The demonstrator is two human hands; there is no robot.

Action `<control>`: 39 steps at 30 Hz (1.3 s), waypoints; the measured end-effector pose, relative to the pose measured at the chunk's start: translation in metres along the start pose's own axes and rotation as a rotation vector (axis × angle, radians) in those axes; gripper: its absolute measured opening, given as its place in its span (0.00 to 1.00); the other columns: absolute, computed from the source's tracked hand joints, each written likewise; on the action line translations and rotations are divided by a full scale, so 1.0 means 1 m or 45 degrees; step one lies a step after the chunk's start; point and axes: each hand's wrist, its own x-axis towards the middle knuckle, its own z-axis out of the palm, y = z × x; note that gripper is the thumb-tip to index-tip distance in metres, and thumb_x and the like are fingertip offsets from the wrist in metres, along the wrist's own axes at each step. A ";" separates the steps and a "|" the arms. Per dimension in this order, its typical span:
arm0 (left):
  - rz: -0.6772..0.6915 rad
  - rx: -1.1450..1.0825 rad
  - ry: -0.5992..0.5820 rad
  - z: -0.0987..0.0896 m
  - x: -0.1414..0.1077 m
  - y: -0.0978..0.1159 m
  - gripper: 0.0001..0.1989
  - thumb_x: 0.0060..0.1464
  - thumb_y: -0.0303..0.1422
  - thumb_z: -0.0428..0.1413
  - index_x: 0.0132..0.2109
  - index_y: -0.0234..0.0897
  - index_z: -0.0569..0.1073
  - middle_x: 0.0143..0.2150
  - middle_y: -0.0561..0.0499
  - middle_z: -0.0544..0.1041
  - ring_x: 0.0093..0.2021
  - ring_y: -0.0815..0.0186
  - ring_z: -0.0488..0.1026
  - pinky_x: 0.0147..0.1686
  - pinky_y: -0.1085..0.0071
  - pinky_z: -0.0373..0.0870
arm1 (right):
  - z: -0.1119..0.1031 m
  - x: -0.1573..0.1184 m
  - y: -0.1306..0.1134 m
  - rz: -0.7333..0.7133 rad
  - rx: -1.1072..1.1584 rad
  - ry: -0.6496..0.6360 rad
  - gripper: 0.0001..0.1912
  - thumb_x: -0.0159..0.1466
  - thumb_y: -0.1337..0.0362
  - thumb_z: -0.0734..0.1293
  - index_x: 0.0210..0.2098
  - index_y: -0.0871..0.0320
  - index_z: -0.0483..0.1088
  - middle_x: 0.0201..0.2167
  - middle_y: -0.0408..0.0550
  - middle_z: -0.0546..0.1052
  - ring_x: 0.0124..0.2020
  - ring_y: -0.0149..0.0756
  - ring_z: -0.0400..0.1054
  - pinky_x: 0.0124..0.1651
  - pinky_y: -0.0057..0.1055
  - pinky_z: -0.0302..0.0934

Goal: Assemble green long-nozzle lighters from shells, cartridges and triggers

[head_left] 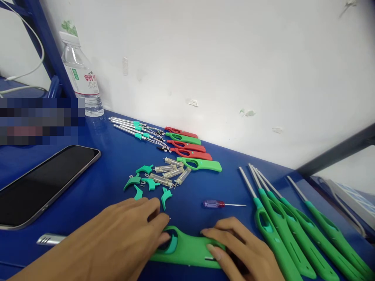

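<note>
A green long-nosed gas lighter (187,248) lies across the near edge of the table, its metal tube (51,239) poking out left beyond my forearm. My left hand (137,230) is closed round the trigger end, with a finger at the opening. At the handle end, my right hand (238,249) grips with thumb and fingers. Just beyond are teal triggers (150,183) and clear fuel tanks (174,171) in a loose pile. A small screwdriver (215,204) with a purple and red handle rests beyond my right hand.
Several assembled green lighters (281,222) lie at the right. Red and green handle shells (190,146) and metal tubes with wires (131,127) sit along the wall. A phone (43,183) and a water bottle (80,74) are on the left.
</note>
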 end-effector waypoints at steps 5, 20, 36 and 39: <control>-0.065 -0.073 -0.238 -0.023 0.030 0.000 0.28 0.53 0.19 0.57 0.58 0.45 0.80 0.56 0.45 0.85 0.49 0.48 0.85 0.47 0.56 0.83 | 0.001 -0.005 0.004 0.047 -0.134 0.130 0.13 0.81 0.63 0.64 0.59 0.49 0.79 0.48 0.48 0.83 0.42 0.33 0.86 0.47 0.21 0.78; -0.139 0.014 -0.553 -0.035 0.063 0.006 0.27 0.49 0.10 0.55 0.50 0.40 0.80 0.50 0.46 0.84 0.38 0.50 0.83 0.26 0.65 0.62 | 0.010 -0.007 0.013 0.209 -0.298 0.166 0.17 0.81 0.60 0.64 0.67 0.47 0.73 0.55 0.51 0.81 0.47 0.37 0.86 0.46 0.25 0.81; 0.044 -0.233 0.001 -0.020 0.055 0.029 0.37 0.54 0.14 0.48 0.67 0.46 0.68 0.56 0.54 0.83 0.44 0.61 0.84 0.36 0.69 0.74 | 0.014 -0.004 -0.015 0.313 -0.096 0.756 0.06 0.79 0.66 0.65 0.49 0.50 0.74 0.50 0.47 0.87 0.44 0.39 0.85 0.45 0.32 0.79; 0.044 -0.300 0.149 -0.012 0.056 0.032 0.36 0.54 0.13 0.46 0.65 0.46 0.70 0.53 0.55 0.84 0.42 0.64 0.85 0.34 0.71 0.73 | 0.003 -0.006 -0.018 0.358 0.043 1.015 0.08 0.79 0.67 0.66 0.51 0.53 0.78 0.45 0.50 0.86 0.33 0.36 0.80 0.35 0.32 0.76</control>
